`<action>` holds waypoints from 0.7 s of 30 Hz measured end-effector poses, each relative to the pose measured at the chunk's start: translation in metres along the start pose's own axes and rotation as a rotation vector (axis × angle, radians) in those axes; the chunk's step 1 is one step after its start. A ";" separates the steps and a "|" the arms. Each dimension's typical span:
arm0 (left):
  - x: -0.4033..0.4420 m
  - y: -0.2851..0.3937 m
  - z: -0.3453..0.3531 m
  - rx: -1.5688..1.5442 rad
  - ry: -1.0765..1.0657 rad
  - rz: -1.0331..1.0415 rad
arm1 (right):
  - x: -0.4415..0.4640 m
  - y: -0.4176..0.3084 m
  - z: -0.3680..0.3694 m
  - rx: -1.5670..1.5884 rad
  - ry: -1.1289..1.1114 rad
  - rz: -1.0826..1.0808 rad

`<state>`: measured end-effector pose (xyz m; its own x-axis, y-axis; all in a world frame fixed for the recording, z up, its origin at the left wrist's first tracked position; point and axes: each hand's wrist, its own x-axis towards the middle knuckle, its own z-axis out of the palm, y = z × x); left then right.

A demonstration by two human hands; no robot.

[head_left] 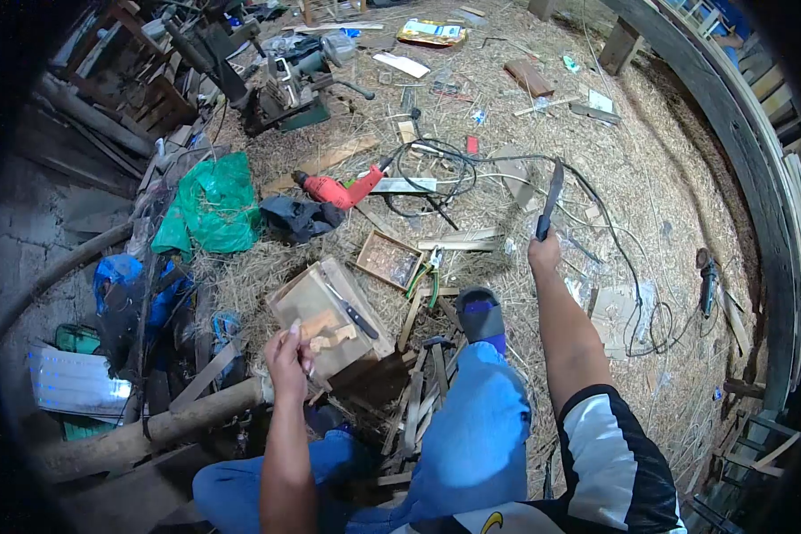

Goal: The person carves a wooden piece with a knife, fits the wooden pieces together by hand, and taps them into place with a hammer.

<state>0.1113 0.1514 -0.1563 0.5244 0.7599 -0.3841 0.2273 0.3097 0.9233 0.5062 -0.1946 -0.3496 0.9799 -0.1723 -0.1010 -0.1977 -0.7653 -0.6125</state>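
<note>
My right hand [546,253] is stretched out far to the right, closed around the dark handle of a large knife [554,189]. Its long blade points away from me. Over the left edge of a flat wooden board [327,287] is my left hand [287,358], its fingers loosely curled and slightly apart. Beside those fingertips lie small light wood pieces [333,338]; whether the fingers touch them I cannot tell. A smaller knife [358,319] with a black handle rests on the board, right of the wood pieces.
Beyond the board are a small wooden box [390,259], green-handled pliers [434,260] and a red power drill [343,189]. Its cable loops across the straw-covered ground. A green plastic bag [212,205] lies left, an angle grinder [707,280] right. My shoe [479,313] is near the scrap wood.
</note>
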 end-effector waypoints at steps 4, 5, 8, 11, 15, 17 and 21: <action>0.000 -0.002 -0.001 -0.028 0.034 -0.025 | 0.020 0.017 0.024 -0.002 0.043 -0.019; 0.001 -0.004 -0.002 -0.024 0.036 -0.010 | 0.026 0.021 0.028 -0.009 0.045 0.003; 0.004 -0.010 -0.006 -0.037 0.040 -0.024 | 0.040 0.029 0.039 -0.037 0.065 0.022; 0.005 -0.007 -0.001 0.007 0.031 0.020 | 0.050 0.034 0.050 -0.068 0.097 0.010; 0.006 -0.008 -0.002 -0.051 0.004 0.041 | 0.055 0.013 0.038 -0.074 0.086 -0.017; 0.006 -0.007 -0.003 -0.046 0.006 0.036 | 0.080 0.017 0.045 -0.083 0.169 -0.072; 0.002 -0.012 -0.012 -0.049 -0.023 0.044 | 0.156 -0.035 -0.006 -0.213 0.310 -0.148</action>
<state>0.1001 0.1563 -0.1680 0.5519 0.7603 -0.3425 0.1635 0.3041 0.9385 0.6662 -0.1981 -0.3391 0.9496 -0.2045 0.2377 -0.0883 -0.9018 -0.4231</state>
